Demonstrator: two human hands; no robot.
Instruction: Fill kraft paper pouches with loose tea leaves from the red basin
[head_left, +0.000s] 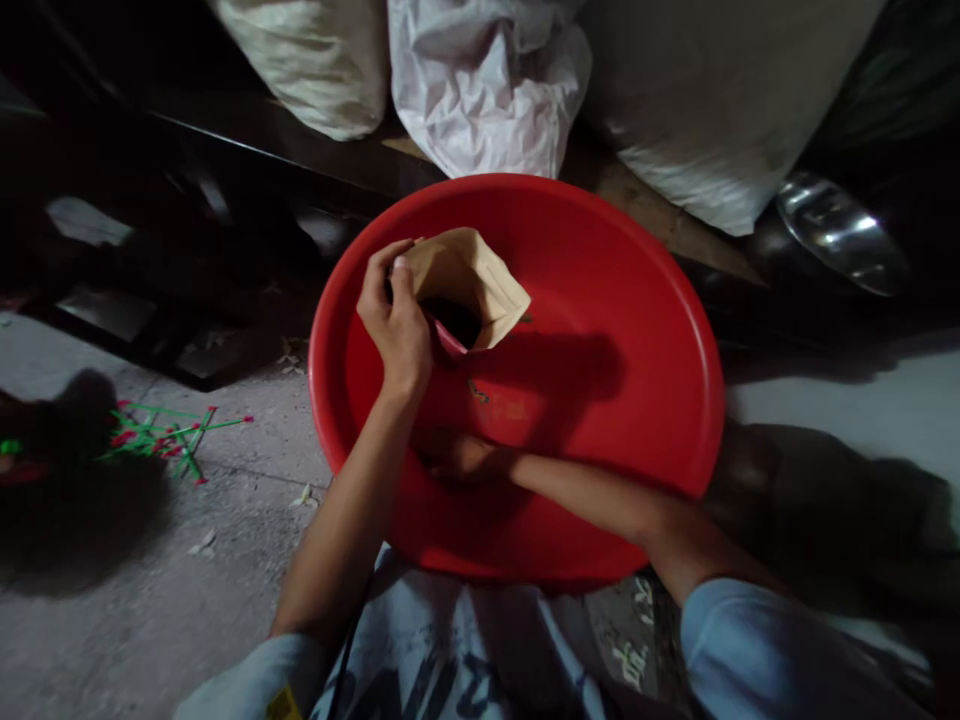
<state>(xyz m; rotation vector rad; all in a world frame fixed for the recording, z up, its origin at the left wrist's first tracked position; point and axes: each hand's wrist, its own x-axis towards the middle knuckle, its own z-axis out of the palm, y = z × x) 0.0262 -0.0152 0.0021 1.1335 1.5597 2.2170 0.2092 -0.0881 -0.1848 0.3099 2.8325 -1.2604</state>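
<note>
A large red plastic basin [637,290] stands in front of me. Over its left part, my left hand [397,320] grips a brown paper bag [506,295] by its rim, thumb at the edge. The bag's mouth gapes upward, its inside dark, and a strip of pink shows on its lower side. Down in the basin, in shadow, my right hand [461,457] reaches to the near-left floor. Its fingers are too dark to make out. A few small dark bits [478,392] lie on the basin's bottom between the hands.
Behind the basin, a white sack [487,90], a cream sack [322,70] and a large pale sack [697,110] rest on a ledge. A shiny metal bowl [840,235] sits at right. Green and red plastic sticks [180,435] lie on the floor at left.
</note>
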